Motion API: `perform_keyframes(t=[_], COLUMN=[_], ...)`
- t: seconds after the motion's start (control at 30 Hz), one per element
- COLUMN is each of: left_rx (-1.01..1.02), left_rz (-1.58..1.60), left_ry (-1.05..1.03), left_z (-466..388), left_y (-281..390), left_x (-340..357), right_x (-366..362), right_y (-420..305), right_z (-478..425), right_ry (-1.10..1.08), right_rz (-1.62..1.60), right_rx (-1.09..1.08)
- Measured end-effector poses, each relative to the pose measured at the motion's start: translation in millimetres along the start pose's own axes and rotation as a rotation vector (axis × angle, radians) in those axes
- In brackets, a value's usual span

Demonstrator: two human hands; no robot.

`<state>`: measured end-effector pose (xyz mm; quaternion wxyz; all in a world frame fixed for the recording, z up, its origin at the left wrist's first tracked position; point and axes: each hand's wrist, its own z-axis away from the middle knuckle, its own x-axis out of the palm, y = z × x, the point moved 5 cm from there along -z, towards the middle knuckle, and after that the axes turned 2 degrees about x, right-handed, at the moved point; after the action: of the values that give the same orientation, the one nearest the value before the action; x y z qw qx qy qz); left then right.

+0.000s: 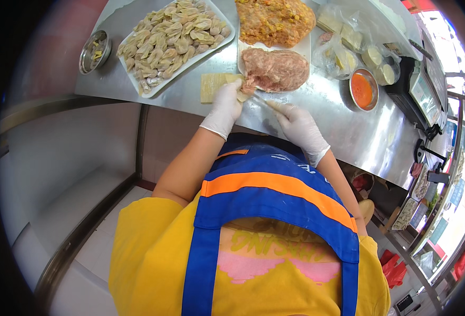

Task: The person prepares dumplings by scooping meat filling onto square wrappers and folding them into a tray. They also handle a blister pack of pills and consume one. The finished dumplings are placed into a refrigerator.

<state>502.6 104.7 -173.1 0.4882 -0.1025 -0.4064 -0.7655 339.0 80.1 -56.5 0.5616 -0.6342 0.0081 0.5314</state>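
Both hands wear white gloves. My left hand (226, 106) holds a thin yellowish wonton wrapper (243, 94) by the near edge of the pinkish minced meat (276, 69); a bit of mince lies at the wrapper. Beside that hand, a stack of square wrappers (208, 87) rests on the steel table. My right hand (297, 124) is closed on a thin stick-like tool (270, 103), whose tip points at the wrapper. Behind the pink mince, an orange filling with yellow bits (276, 21) shares the white tray. Many folded wontons (173, 43) fill another white tray (189, 63) at the left.
A steel bowl with yellowish pieces (95, 52) stands far left. Right of the mince are bagged wrappers (345, 35), a steel bowl of orange-red liquid (362, 90) and a black scale-like device (418, 94). The steel table's (378, 148) front edge runs before my body.
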Motion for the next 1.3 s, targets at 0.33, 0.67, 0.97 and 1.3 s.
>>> perform_keyframes(t=[0.33, 0.67, 0.97, 1.3], left_rx=[-0.133, 0.079, 0.015, 0.114], left_rz=[0.277, 0.083, 0.358, 0.237], left_ry=[-0.042, 0.021, 0.012, -0.092], left_z=[20, 3, 25, 57], left_y=[7, 6, 5, 38], left_x=[28, -3, 4, 10], right_x=[10, -4, 13, -4], right_y=[-9, -3, -21, -49], right_z=[-9, -12, -8, -3], right_ry=[-0.039, 0.129, -0.081, 0.113], right_rz=[0.137, -0.042, -0.025, -0.008], right_rx=[0.028, 0.026, -0.005, -0.079])
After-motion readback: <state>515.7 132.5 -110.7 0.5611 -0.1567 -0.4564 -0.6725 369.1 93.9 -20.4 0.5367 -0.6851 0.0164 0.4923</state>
